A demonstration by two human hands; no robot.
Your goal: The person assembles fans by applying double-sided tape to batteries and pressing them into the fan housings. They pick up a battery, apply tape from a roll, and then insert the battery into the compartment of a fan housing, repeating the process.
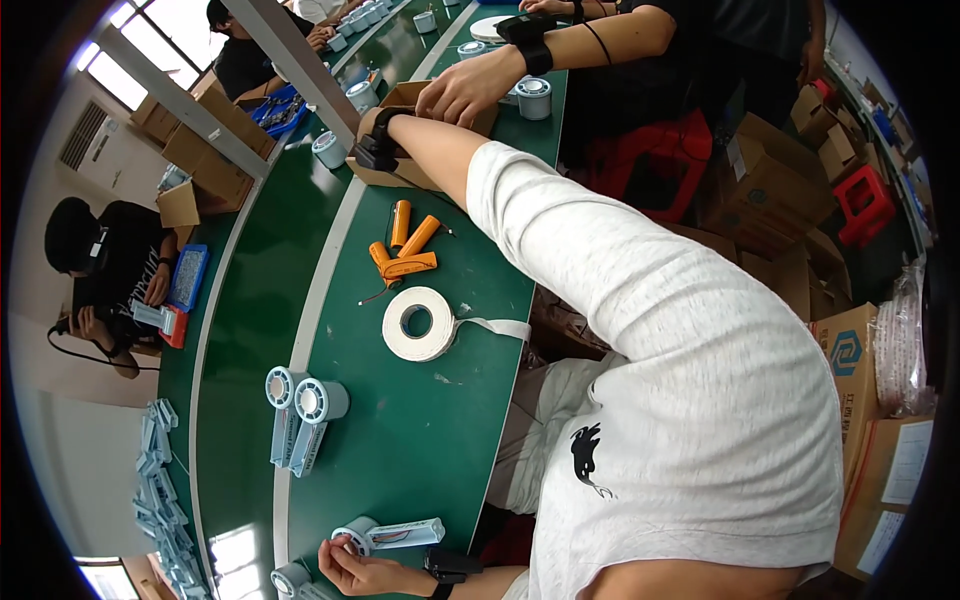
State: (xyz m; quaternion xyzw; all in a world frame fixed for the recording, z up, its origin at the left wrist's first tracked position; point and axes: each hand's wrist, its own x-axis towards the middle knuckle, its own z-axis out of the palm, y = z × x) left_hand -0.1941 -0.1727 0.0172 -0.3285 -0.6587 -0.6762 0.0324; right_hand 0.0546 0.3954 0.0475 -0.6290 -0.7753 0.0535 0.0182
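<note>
At the lower left my left hand is closed with its fingertips at the round head of a light blue handheld fan, its open handle pointing right. My right arm stretches away to an open cardboard box. Beyond its black wristband, my right hand is at the box, its fingers mostly hidden. Between my hands lie several orange cylindrical batteries with thin wires and a roll of white tape, its loose end running to the table edge. Two more light blue fans stand side by side left of the tape.
A co-worker's hand reaches over the same box. Another fan is at the bottom edge. Beyond the green conveyor belt, a person works beside a blue tray; a heap of light blue housings lies nearer. Cartons stand right.
</note>
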